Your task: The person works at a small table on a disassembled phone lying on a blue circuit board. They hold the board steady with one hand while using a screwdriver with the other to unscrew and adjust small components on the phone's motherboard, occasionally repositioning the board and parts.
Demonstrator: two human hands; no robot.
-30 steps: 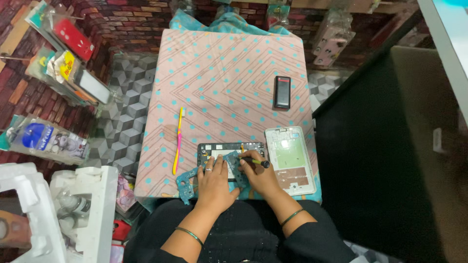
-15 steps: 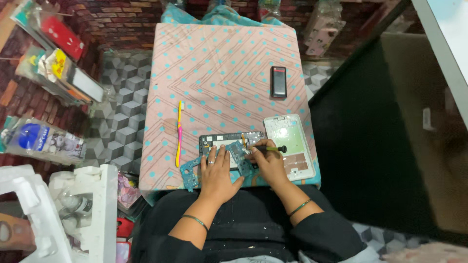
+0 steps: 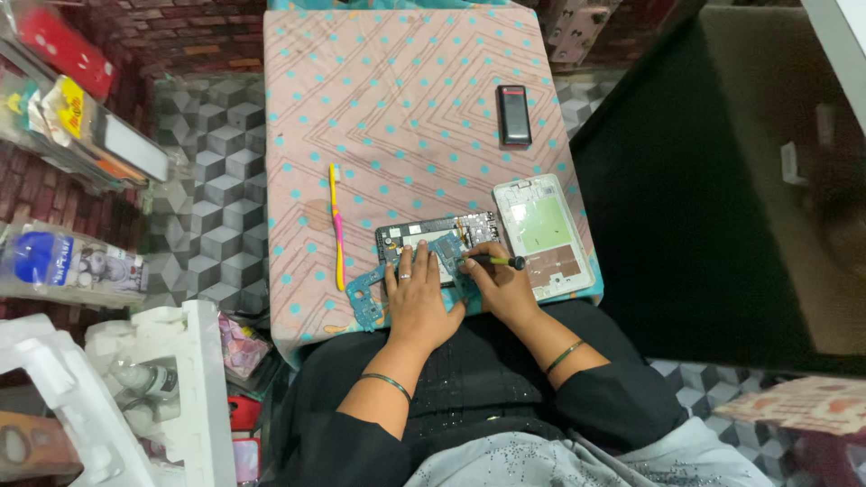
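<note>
An opened tablet body [image 3: 439,236] lies near the front edge of a table covered in a pink dotted cloth [image 3: 406,117]. My left hand [image 3: 417,298] rests flat on it, fingers spread, beside a blue circuit board [image 3: 365,299] that juts out to its left. My right hand [image 3: 499,287] grips a small dark screwdriver [image 3: 495,261], its tip on the blue board inside the tablet. The tablet's white back cover [image 3: 543,234] lies just right of my right hand, inner side up.
A yellow and pink brush-like tool [image 3: 336,225] lies left of the tablet. A small black phone [image 3: 514,114] sits further back on the right. White foam packing [image 3: 135,388] and packaged goods [image 3: 72,266] stand on the tiled floor at left. A dark surface [image 3: 713,207] borders the right.
The view has shifted down and closer to the table. My hands stay on the tablet, and the screwdriver tip has moved slightly over the board.
</note>
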